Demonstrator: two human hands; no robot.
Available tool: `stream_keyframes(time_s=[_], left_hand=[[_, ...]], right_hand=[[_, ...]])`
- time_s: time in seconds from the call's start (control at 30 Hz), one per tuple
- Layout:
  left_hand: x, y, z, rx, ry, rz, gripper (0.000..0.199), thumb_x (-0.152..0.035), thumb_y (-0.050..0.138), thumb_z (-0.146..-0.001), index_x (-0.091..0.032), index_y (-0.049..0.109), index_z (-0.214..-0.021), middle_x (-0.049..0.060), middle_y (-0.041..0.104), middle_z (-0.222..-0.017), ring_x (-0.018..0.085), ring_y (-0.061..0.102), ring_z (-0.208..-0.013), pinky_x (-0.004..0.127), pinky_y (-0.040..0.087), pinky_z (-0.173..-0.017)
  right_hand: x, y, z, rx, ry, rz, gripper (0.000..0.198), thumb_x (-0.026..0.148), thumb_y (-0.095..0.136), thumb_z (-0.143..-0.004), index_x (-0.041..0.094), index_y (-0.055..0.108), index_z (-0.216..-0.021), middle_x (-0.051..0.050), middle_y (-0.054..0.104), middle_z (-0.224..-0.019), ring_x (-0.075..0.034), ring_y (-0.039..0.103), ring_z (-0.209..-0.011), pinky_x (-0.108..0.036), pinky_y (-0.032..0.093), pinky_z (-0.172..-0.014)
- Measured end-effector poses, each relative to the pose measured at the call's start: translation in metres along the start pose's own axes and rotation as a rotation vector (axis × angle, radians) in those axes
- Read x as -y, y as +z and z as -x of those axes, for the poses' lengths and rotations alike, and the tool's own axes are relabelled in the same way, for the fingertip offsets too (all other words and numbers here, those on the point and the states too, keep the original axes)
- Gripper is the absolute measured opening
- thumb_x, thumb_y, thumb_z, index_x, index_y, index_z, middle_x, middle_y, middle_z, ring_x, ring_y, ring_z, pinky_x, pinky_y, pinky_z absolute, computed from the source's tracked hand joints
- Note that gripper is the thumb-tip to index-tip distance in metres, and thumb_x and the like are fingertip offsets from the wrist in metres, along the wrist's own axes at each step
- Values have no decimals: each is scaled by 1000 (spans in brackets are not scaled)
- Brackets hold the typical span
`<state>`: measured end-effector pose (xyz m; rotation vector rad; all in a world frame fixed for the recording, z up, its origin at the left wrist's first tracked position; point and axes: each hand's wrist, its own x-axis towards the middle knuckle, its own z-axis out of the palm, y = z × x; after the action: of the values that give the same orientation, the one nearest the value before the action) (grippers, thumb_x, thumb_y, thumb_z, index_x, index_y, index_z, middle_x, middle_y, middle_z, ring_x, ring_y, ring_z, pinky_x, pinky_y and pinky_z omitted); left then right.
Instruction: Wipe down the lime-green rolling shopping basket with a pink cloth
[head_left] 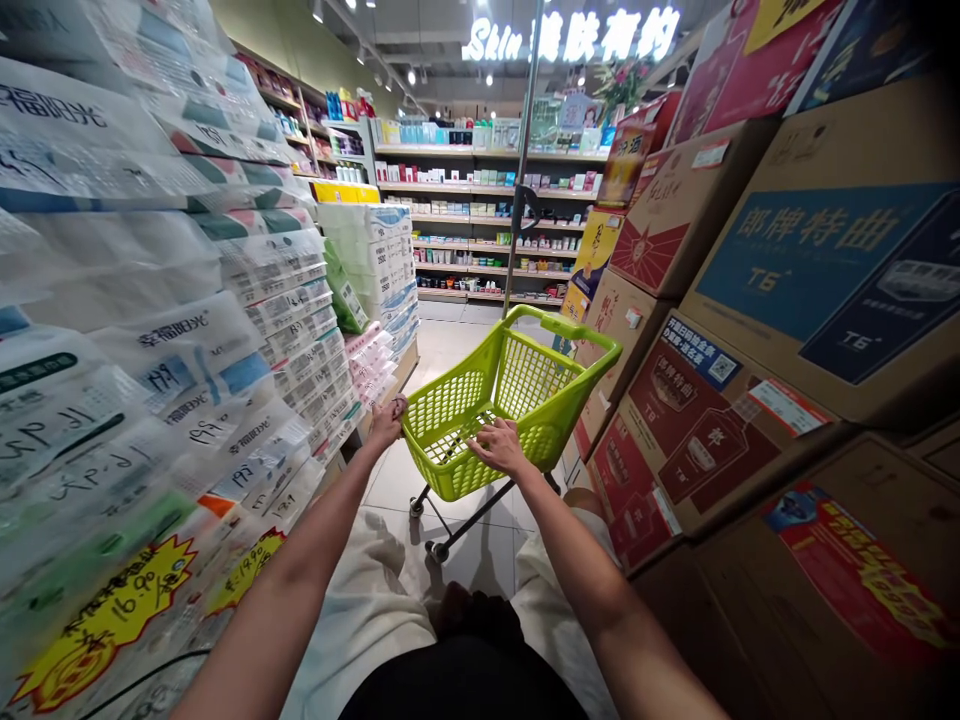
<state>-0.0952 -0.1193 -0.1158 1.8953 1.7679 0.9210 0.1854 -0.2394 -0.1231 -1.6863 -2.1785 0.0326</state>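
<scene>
A lime-green plastic shopping cart (551,430) with lattice walls stands in front of me on a dark metal frame with small wheels. My left hand (387,420) is closed around the left corner of its rim. Over the near rim my right hand (496,446) is bent, its fingers wrapped over the edge and pointing into the basket. The cart sits at an angle, its raised handle end (562,328) on the far side from me. Through its lattice bottom the pale floor tiles show.
Stacked white tissue packs (292,320) with handwritten prices line the left side. Cardboard drink cartons (705,410) are piled high close on the right. Beyond the cart, a thin pole (525,150) rises before shelves (465,190) of small boxed goods.
</scene>
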Motion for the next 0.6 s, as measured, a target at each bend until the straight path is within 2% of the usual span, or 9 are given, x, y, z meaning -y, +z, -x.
stream_keyframes(time_s=[0.07, 0.17, 0.33, 0.43, 0.5, 0.6], left_hand=[[-2, -1, -8, -5, -24, 9, 16, -16, 61, -79, -20, 63, -95, 3, 46, -96, 21, 51, -92, 36, 48, -95], [-1, 7, 7, -22, -47, 12, 20, -12, 59, -78, -20, 64, -96, 5, 48, -100, 22, 53, -96, 37, 47, -99], [5, 34, 87, -41, 10, 104, 21, -14, 56, -84, -18, 66, -102, 8, 51, -107, 23, 57, -99, 38, 51, -97], [6, 46, 130, -14, 169, 132, 25, -10, 55, -81, -18, 68, -102, 10, 52, -112, 24, 57, -103, 38, 52, -97], [5, 45, 133, 16, 272, 82, 30, -7, 56, -77, -20, 69, -101, 10, 52, -115, 24, 56, -108, 38, 52, -99], [3, 27, 96, 48, 250, -34, 31, -5, 58, -74, -21, 70, -98, 10, 53, -112, 26, 55, -104, 40, 51, -98]], right_hand=[[2, -1, -1, 7, 4, -3, 55, 60, 41, -106, 26, 80, -88, -4, 77, -99, -22, 55, -104, -38, 29, -102], [2, -1, -2, 6, 17, -2, 55, 61, 41, -106, 26, 80, -90, -3, 77, -100, -22, 55, -104, -38, 30, -101], [-5, 5, -3, -2, 27, 15, 55, 62, 43, -106, 27, 80, -86, -4, 77, -99, -23, 56, -105, -38, 29, -103], [-8, 9, -6, 3, 56, 21, 55, 63, 44, -105, 27, 80, -83, -4, 78, -99, -23, 56, -104, -38, 29, -104], [-8, 11, -7, 6, 54, 25, 56, 64, 44, -105, 27, 80, -83, -4, 78, -99, -23, 56, -104, -38, 29, -103], [-7, 12, -8, 6, 32, 37, 58, 66, 43, -104, 26, 80, -85, -5, 78, -98, -23, 56, -104, -37, 29, -102]])
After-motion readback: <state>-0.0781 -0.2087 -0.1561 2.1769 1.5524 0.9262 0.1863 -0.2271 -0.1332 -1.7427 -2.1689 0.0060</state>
